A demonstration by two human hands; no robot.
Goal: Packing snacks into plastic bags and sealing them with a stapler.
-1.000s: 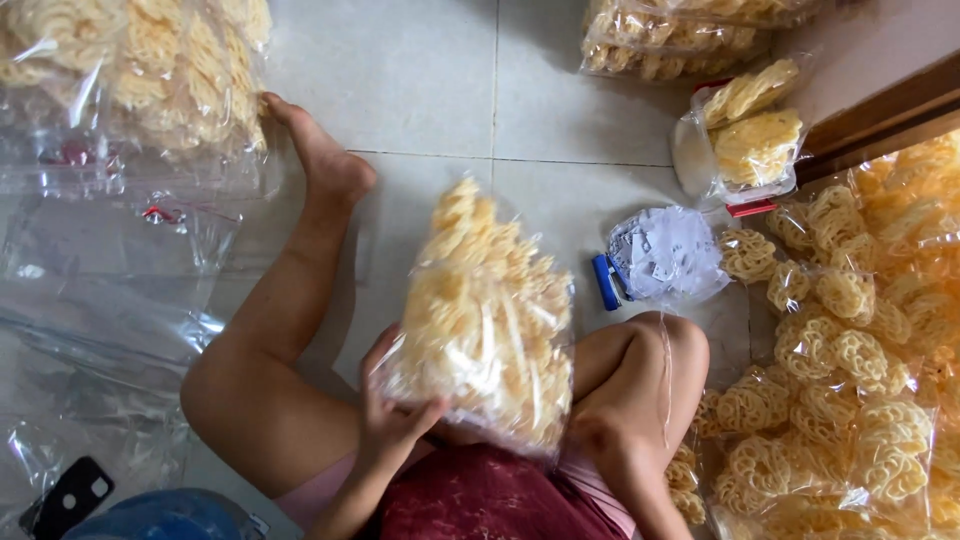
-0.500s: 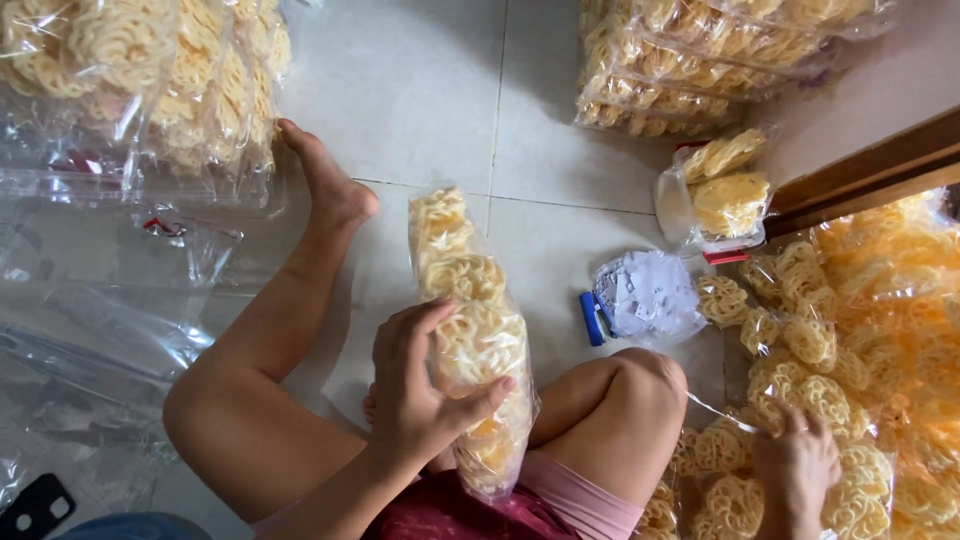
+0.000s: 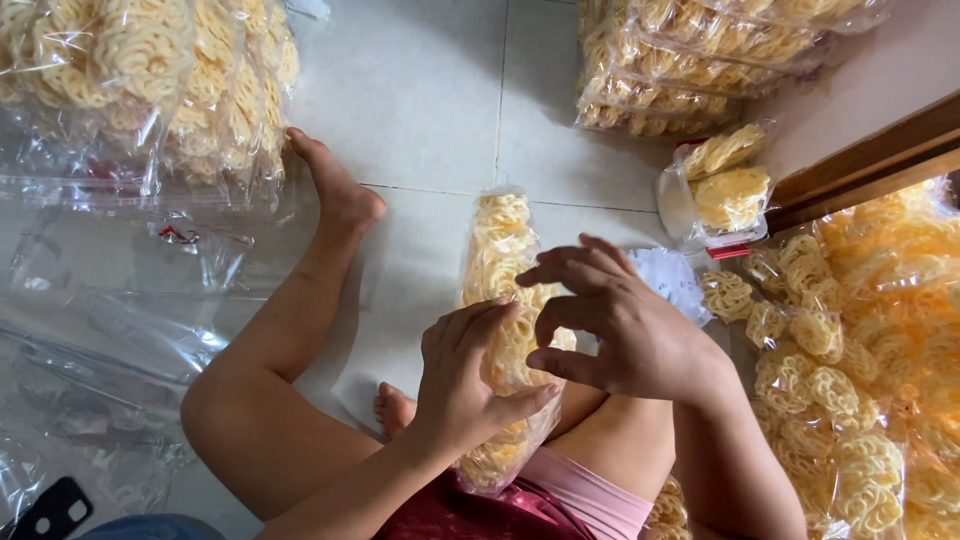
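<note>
Head view: clear bag of yellow lattice crackers is being held upright over the lap, clasped by the left hand; right hand, half-curled and empty, is being hovered beside it. Judgement: the bag's neck is best being gathered gently, crackers being brittle

Clear bag of yellow lattice crackers — standing upright on her lap.
</note>
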